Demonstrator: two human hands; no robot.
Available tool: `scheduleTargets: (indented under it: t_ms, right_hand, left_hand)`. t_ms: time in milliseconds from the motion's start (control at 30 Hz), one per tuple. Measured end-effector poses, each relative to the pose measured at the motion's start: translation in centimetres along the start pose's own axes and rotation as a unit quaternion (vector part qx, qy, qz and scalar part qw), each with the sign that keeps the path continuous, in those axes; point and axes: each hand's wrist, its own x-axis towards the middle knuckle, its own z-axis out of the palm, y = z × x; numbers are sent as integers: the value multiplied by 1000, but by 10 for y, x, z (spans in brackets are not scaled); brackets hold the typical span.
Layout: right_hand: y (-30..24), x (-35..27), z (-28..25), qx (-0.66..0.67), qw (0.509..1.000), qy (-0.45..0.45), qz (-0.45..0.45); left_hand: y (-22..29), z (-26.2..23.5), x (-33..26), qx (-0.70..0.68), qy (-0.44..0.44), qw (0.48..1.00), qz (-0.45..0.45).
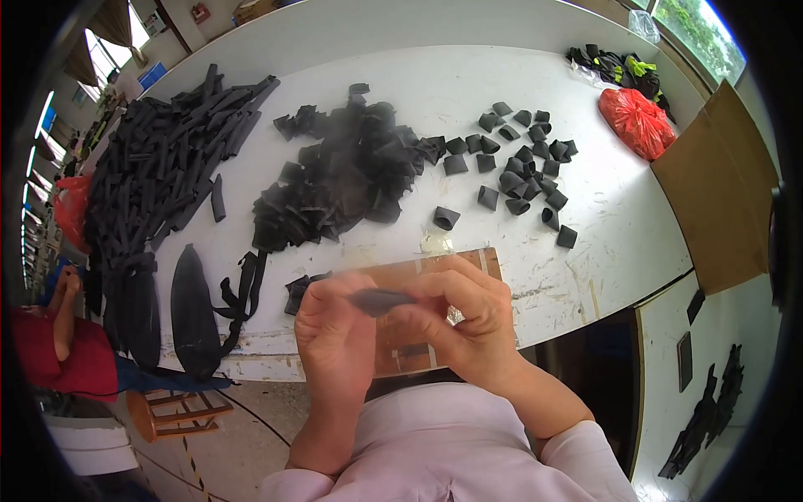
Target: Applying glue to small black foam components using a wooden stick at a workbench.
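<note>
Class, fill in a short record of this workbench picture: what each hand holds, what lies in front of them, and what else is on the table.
left hand: pinches one end of a small black strip
right hand: pinches the other end
under hands: brown board
middle: heap of black pieces
right of heap: folded black pieces
far left: long black strips
far right: red bag
surface: white table
</note>
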Motion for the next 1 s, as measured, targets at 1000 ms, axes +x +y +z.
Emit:
scheduleTargets:
  t_ms: [1000]
  right_hand:
    - [14,-3,3,-53,998,-27,-38]
  left_hand:
    - [10,-9,22,326,-149,932,49]
